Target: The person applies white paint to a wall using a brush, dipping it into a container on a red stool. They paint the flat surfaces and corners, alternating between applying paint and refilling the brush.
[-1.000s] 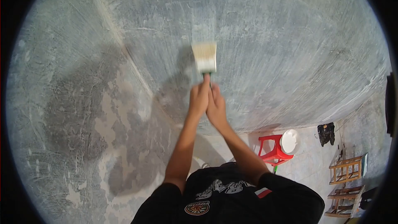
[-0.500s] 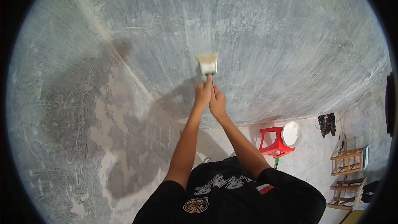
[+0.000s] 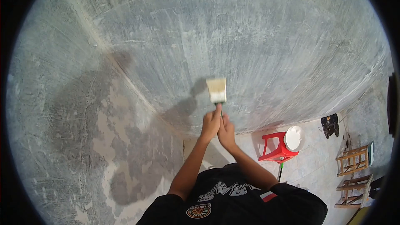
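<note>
Arms (image 3: 191,166) — reaching forward, converging | hands (image 3: 211,125) — curled, close together

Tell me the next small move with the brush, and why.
Probably a light upward stroke of the brush along the wall: left hand and right hand both grip it, and its bristles point up the streaked surface. Whether they touch is unclear.

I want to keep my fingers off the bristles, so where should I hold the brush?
Probably best: the brush handle, from below in this view, where the left hand and right hand clasp it. It's narrow and points toward the black shirt, while the wide bristles point away.
</note>
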Demonstrator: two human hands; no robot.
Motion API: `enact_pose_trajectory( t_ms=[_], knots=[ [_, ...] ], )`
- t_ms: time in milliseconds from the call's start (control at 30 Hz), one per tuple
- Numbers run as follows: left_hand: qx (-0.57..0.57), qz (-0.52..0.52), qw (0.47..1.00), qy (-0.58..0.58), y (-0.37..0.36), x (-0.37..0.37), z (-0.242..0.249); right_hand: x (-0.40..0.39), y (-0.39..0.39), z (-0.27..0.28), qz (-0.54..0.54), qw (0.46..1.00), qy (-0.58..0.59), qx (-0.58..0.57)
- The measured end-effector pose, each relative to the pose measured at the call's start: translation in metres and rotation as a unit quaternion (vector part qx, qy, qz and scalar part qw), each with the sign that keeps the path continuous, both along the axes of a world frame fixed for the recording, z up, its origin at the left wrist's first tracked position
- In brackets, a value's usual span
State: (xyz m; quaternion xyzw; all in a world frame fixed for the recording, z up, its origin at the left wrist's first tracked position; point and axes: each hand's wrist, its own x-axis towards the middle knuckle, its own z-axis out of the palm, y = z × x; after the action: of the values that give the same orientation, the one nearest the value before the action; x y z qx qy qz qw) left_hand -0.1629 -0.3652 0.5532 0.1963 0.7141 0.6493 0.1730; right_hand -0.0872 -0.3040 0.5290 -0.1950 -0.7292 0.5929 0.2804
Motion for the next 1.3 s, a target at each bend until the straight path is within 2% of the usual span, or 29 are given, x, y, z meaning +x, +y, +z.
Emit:
enact_pose_trajectory(
  t_ms=[100,167,233,267,300,333,367,400,467,533,600,633,700,733,800,867,900,967,1033,1100,1133,1200,1233,1267,1300],
  knots=[
    [0.117,0.036,0.986,0.113,0.016,-0.027,0.109,-0.033,0.015,0.117,0.011,0.982,0.156,0.103],
    [0.171,0.017,0.978,0.123,0.021,-0.037,0.186,-0.058,0.023,0.174,0.000,0.976,0.188,0.107],
    [0.140,0.013,0.976,0.166,0.031,-0.054,0.218,-0.088,0.045,0.187,0.010,0.981,0.177,0.082],
    [0.137,0.009,0.976,0.167,0.040,-0.063,0.215,-0.095,0.051,0.187,0.022,0.984,0.166,0.060],
    [0.151,0.008,0.979,0.140,0.051,-0.074,0.202,-0.100,0.055,0.176,0.019,0.984,0.168,0.059],
    [0.166,0.008,0.980,0.113,0.060,-0.082,0.189,-0.108,0.060,0.159,-0.005,0.971,0.223,0.087],
    [0.150,0.035,0.978,0.142,0.062,-0.079,0.173,-0.115,0.065,0.145,-0.028,0.954,0.276,0.116],
    [0.150,0.030,0.982,0.110,0.063,-0.077,0.153,-0.113,0.065,0.133,-0.029,0.953,0.278,0.116],
    [0.131,0.031,0.989,0.069,0.062,-0.071,0.105,-0.088,0.053,0.097,-0.067,0.987,0.124,0.078],
    [0.098,0.040,0.994,0.026,0.058,-0.060,0.053,-0.074,0.050,0.048,-0.060,0.995,0.061,0.053],
    [0.085,0.040,0.996,-0.003,0.058,-0.059,-0.003,-0.070,0.051,-0.012,-0.069,0.993,0.021,0.092],
    [0.054,0.038,0.998,-0.015,0.059,-0.061,-0.035,-0.064,0.049,-0.028,-0.070,0.993,0.022,0.092],
    [0.025,0.036,0.999,-0.025,0.057,-0.061,-0.086,-0.054,0.044,-0.053,-0.054,0.995,-0.076,0.019],
    [0.007,0.038,0.997,-0.069,0.056,-0.058,-0.106,-0.050,0.042,-0.071,-0.055,0.995,-0.075,0.021],
    [-0.006,0.038,0.993,-0.113,0.050,-0.048,-0.137,-0.044,0.041,-0.113,-0.036,0.987,-0.152,-0.026],
    [-0.054,0.040,0.957,-0.281,0.039,-0.031,-0.164,-0.035,0.037,-0.161,-0.027,0.982,-0.188,-0.018],
    [-0.050,0.039,0.958,-0.280,0.035,-0.020,-0.175,-0.028,0.036,-0.174,-0.020,0.975,-0.223,-0.013],
    [-0.074,0.047,0.970,-0.229,0.034,-0.010,-0.187,-0.007,0.027,-0.156,-0.028,0.980,-0.197,-0.003],
    [-0.058,0.050,0.979,-0.188,0.030,0.002,-0.142,0.005,0.021,-0.130,-0.024,0.987,-0.160,0.004],
    [-0.038,0.043,0.995,-0.084,0.024,0.002,-0.087,0.008,0.016,-0.060,-0.015,0.992,-0.123,0.011],
    [-0.007,0.043,0.996,-0.075,0.024,-0.006,-0.059,0.003,0.014,-0.021,-0.009,0.996,-0.087,0.018],
    [0.066,0.071,0.995,-0.028,0.019,-0.007,0.041,-0.020,0.012,0.038,-0.017,0.990,0.118,0.070],
    [0.095,0.077,0.992,0.029,0.016,-0.019,0.076,-0.033,0.011,0.075,-0.011,0.982,0.170,0.081],
    [0.108,0.090,0.987,0.076,0.009,-0.013,0.132,-0.045,0.010,0.111,-0.004,0.971,0.220,0.092],
    [0.124,0.083,0.984,0.097,0.006,-0.025,0.158,-0.054,0.009,0.140,0.029,0.975,0.207,0.076]
  ],
)
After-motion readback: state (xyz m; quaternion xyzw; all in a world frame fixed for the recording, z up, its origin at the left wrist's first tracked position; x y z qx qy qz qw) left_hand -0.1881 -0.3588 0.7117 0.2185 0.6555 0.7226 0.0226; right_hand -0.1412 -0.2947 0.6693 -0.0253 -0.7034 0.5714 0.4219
